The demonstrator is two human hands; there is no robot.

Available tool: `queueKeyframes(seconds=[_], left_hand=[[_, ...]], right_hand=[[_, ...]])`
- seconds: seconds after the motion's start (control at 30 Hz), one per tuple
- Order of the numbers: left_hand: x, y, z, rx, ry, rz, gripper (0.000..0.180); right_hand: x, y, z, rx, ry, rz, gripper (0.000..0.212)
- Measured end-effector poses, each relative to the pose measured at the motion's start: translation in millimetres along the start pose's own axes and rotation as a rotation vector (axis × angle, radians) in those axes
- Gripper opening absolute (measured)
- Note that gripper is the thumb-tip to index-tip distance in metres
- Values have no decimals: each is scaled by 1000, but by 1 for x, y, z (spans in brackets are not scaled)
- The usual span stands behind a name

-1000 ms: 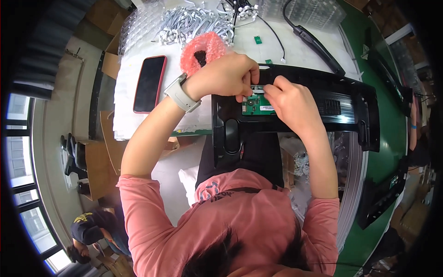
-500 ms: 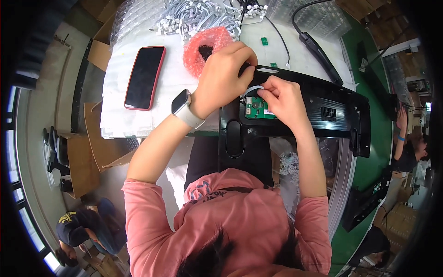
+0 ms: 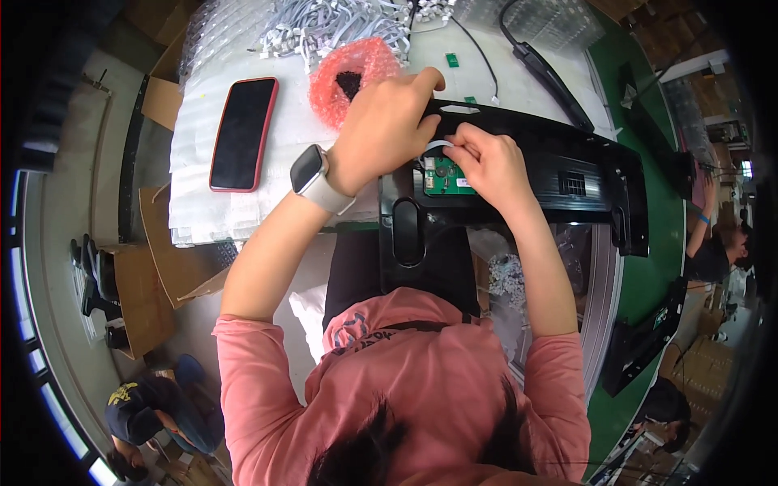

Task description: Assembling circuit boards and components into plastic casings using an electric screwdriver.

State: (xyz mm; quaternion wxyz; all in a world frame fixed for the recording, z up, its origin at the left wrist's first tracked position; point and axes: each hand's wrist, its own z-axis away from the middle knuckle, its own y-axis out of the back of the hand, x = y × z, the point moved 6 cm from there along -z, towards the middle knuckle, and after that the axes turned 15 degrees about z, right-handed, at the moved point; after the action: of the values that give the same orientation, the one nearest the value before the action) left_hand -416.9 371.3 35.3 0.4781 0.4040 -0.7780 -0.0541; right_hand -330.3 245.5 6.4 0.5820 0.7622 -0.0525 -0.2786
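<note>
A black plastic housing lies across the front of the table, its near left part hanging over my lap. Set into it is a green circuit board with pale connectors. Between the thumb and forefinger of my right hand is a thin light-grey cable, just above the board. The cable curves left toward the underside of my left hand. That hand is bent over the housing's far left corner, fingers curled toward the thumb; whatever its fingertips hold is hidden.
A phone in a red case lies left. Beyond my hands are pink bubble wrap around dark small parts, a heap of grey cables and a black handheld tool. Small green boards lie nearby. Other people work at both sides.
The view has shifted slightly, moving the table things a little left and up in the picture. My right hand still pinches the cable over the board; the left stays bent at the corner.
</note>
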Motion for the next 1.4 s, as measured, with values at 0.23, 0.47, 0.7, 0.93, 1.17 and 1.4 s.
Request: queueKeyframes(seconds=[0.23, 0.47, 0.7, 0.93, 1.17, 1.4], left_hand=[[-5, -22, -4, -313, -24, -386, 17], [3, -21, -3, -247, -131, -438, 19], [4, -22, -3, -251, -136, -466, 20], [6, -24, -2, -290, -54, -494, 13], [8, -25, -3, -259, -135, -556, 19], [4, -25, -3, -267, -148, -506, 18]], right_hand=[[0, 27, 23, 49, 117, -58, 14], [13, 34, 71, 105, 114, 153, 15], [10, 32, 70, 93, 74, 241, 17], [-2, 34, 88, 170, 192, 385, 19], [-36, 58, 167, 115, 288, 358, 24], [7, 90, 127, 47, 287, -43, 15]])
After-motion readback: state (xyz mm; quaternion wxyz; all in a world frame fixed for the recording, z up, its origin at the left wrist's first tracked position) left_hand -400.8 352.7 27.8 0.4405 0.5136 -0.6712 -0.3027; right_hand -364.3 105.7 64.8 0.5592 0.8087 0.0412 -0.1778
